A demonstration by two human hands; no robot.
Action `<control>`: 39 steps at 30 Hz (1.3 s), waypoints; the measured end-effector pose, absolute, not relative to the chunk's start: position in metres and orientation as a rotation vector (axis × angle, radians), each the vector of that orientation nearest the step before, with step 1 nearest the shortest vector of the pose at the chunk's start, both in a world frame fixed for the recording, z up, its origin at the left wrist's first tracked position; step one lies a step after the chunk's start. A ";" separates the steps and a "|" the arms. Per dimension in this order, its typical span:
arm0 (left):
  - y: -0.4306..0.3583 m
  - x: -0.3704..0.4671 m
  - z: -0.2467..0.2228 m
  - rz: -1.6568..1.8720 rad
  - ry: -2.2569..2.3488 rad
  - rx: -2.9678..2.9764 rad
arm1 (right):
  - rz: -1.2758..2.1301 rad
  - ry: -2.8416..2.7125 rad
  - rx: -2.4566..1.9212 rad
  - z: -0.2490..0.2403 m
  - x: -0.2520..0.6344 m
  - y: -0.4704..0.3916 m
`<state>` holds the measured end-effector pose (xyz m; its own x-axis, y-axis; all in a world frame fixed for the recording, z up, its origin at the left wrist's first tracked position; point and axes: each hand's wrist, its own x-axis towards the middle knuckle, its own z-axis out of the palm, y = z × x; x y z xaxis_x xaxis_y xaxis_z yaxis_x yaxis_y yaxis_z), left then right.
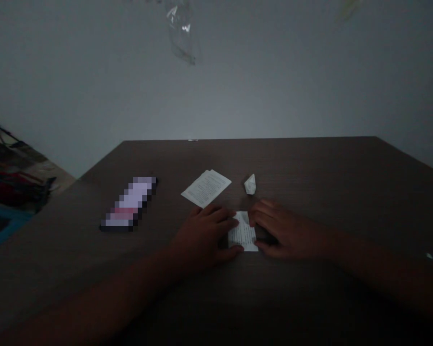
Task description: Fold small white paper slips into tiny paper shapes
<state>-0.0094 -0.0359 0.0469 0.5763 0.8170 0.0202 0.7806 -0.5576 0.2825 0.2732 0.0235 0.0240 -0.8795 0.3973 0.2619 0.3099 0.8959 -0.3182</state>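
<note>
A small sheet of printed paper point(243, 235) lies on the dark table point(238, 156) between my two hands. My left hand point(206, 235) rests over its left side, fingers stretched out and spread, the thumb near the bottom edge. At the right side, my right hand point(279, 230) has its fingers curled onto the sheet's upper edge, with its thumb at the lower right corner. Just beyond my right hand stands a small folded paper piece point(250, 184). Past my left fingertips lie several printed sheets point(206, 188), loosely stacked.
A phone point(130, 204) with a lit, pixelated screen lies left on the table. Behind the table rises a pale wall point(256, 72) with a clear plastic bag point(182, 33) on it. A blue object point(10, 221) stands beyond the left edge. A tiny white scrap point(429, 255) is far right.
</note>
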 end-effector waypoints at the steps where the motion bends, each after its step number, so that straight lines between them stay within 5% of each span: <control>1: -0.036 -0.010 0.046 0.220 1.323 2.569 | 0.393 -2.768 -0.509 0.025 0.274 0.021; 10: -0.033 -0.013 0.044 0.192 1.311 2.610 | 0.605 -2.715 -0.503 0.023 0.277 0.026; 39: -0.035 -0.026 0.040 0.237 0.914 2.740 | 0.397 -2.538 -0.920 0.014 0.266 0.035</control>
